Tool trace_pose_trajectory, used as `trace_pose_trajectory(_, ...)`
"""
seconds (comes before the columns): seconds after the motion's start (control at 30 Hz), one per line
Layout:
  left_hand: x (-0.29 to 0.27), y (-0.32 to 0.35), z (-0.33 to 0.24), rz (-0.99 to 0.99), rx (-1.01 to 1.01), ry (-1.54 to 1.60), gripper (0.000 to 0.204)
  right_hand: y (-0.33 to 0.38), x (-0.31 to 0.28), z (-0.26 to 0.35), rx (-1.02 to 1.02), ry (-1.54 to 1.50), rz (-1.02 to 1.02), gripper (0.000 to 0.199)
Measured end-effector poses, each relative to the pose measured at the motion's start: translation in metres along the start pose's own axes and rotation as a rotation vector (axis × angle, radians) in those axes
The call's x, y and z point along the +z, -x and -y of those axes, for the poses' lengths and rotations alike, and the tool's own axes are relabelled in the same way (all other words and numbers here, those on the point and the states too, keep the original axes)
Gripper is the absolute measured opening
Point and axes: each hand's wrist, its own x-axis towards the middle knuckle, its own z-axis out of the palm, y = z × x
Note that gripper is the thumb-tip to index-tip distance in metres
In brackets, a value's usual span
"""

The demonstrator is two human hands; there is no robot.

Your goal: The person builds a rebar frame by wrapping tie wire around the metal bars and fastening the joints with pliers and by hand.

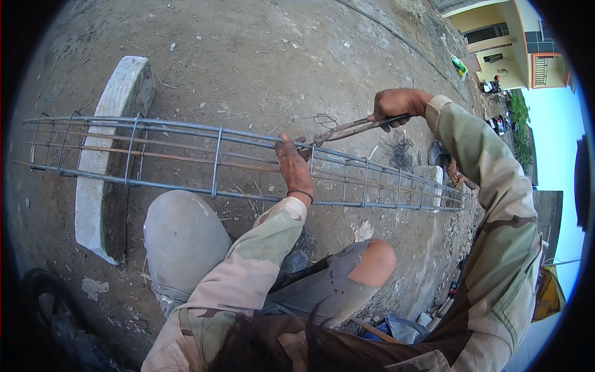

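A long steel rebar cage (216,162) made of straight bars and square stirrups stretches from left to right before me. My left hand (294,166) reaches into it, its fingers curled about the far upper bar beside a stirrup. In my right hand (396,108) are the handles of rusty pincers (347,129), held beyond the cage. Their jaws meet the far bar where it crosses a stirrup, just right of my left fingertips. A thin loop of wire (323,119) shows behind the jaws. The exact contact under my left fingers is hidden.
A concrete block (93,167) supports the cage at the left; a smaller pale block (429,180) stands under its right part. Near that end is another person's hand (455,173). A tangle of wire (400,152) lies on the dirt. My knees are close to the near side.
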Motion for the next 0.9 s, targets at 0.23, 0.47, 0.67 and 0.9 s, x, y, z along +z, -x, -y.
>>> trace_pose_trajectory(0.23, 0.003, 0.000, -0.004, 0.001, 0.000, -0.111, 0.075, 0.013, 0.041, -0.028, -0.428, 0.170, -0.262, 0.039)
trace_pose_trajectory(0.47, 0.002, 0.003, -0.007, 0.018, -0.008, -0.151, 0.074, 0.031, 0.050, -0.009, -0.433, 0.634, -0.691, 0.027)
trace_pose_trajectory(0.67, 0.002, 0.000, -0.006, 0.004, -0.016, -0.069, 0.072, 0.013, 0.029, -0.009, -0.442, 0.756, -0.647, 0.023)
trace_pose_trajectory(0.9, 0.000, -0.004, -0.003, 0.136, -0.102, 0.121, 0.075, 0.002, 0.029, -0.018, -0.460, 0.626, -0.509, 0.021)
